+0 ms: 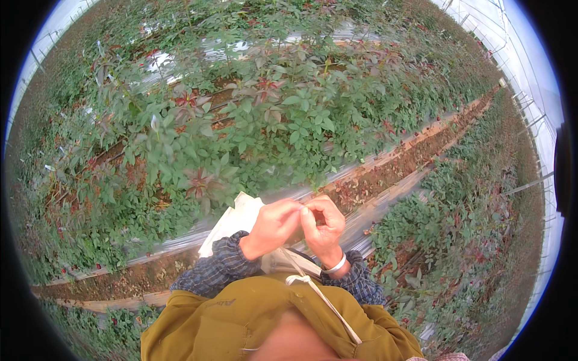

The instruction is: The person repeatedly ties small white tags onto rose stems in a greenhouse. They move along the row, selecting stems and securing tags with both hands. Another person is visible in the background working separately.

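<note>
My left hand (274, 225) and my right hand (323, 228) meet in front of my waist, thumbs and fingertips pinched together. Whatever may be between the fingertips is too small to make out. A silver bangle (336, 265) circles my right wrist. Behind my left hand, a pale cloth or paper-like bag (235, 221) sticks out beside the checked sleeve (226, 259). A whitish cord (323, 295) is knotted at the front of my mustard-coloured garment (253, 302) and runs down over it.
Leafy rose bushes (271, 131) with some reddish shoots fill the bed ahead. A soil path (375, 180) edged by plastic mulch film (180, 241) runs diagonally past me. More plants (433, 221) grow on the right, under a greenhouse frame (526, 99). Translucent sleeves (155, 124) cover some buds.
</note>
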